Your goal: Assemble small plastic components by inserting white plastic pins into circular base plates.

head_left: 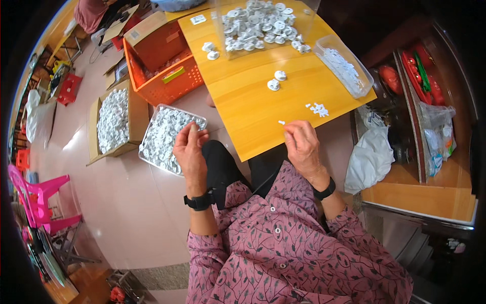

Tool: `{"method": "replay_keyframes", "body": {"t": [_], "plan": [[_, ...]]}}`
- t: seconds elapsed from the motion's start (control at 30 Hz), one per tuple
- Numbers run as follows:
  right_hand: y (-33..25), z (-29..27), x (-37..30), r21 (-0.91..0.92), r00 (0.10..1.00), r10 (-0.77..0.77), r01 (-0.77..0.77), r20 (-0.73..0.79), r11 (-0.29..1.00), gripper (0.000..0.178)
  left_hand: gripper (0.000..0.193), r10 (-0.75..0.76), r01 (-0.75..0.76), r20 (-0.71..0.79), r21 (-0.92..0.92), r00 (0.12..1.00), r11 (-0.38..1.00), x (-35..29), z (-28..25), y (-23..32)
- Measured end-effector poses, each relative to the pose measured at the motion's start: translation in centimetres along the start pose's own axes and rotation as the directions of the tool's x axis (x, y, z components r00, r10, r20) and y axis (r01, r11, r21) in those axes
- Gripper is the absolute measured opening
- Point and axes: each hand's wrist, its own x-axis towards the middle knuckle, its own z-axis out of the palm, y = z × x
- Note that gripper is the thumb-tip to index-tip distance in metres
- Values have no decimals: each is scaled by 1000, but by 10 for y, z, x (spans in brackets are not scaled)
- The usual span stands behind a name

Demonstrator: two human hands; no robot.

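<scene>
The small white pieces [319,110], thin and apparently plastic, lie in a loose cluster near the smooth wood-grain table's [238,109] near edge, with one lone piece [281,122] just beyond the right hand [302,144], whose grip is curled, its contents impossible to tell. The left hand [190,147] has thumb and forefinger brought close, though whether that grip pinches anything cannot be told, and it partly hides a clear plastic tub [158,165] heaped with disc-like pieces. Farther out stand two knobbly white parts [274,85] and a transparent box [219,28], cut off above.
</scene>
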Motion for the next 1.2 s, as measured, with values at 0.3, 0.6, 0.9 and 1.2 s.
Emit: {"method": "replay_keyframes", "body": {"t": [0.3,0.6,0.9,1.2], "plan": [[4,-15,1,-139,979,-113,137,167,981,38,16,73,-320,500,429,863,845,-52,110,-17],[30,-23,-9,51,976,-174,169,132,984,27,30,294,-697,645,555,706,455,-26,158,-39],[34,-17,-13,84,978,-209,208,1,974,11,28,243,-794,756,566,608,222,-4,178,-43],[25,-18,-19,251,994,39,-11,-106,968,12,19,233,-752,716,616,659,234,-24,155,-43]]}}
